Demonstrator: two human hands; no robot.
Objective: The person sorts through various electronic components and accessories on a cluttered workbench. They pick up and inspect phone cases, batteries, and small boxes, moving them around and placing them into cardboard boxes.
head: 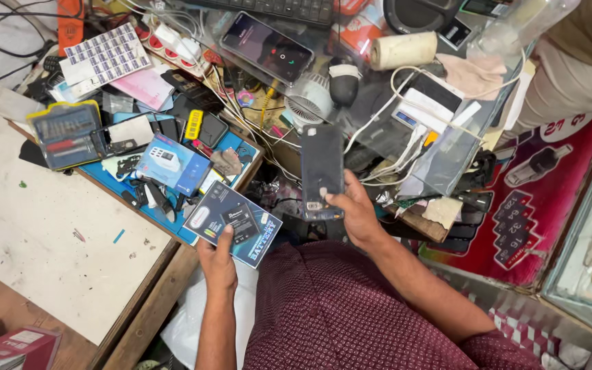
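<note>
My left hand (218, 262) grips a flat dark blue card package (233, 222) with a black battery fixed to its front, holding it over the bench edge. My right hand (355, 213) holds a dark phone (321, 168) upright by its lower end, back side up, just right of the package. Both hands hover above my lap, which is covered by a maroon patterned shirt (337, 315).
A cluttered bench holds a blue box (173, 164), a screwdriver case (63, 135), a lit phone (266, 47), a small white fan (307, 103), white cables (405, 147) and a tape roll (403, 50). A white board (29, 233) lies left. Another person's leg (570, 75) stands at the right.
</note>
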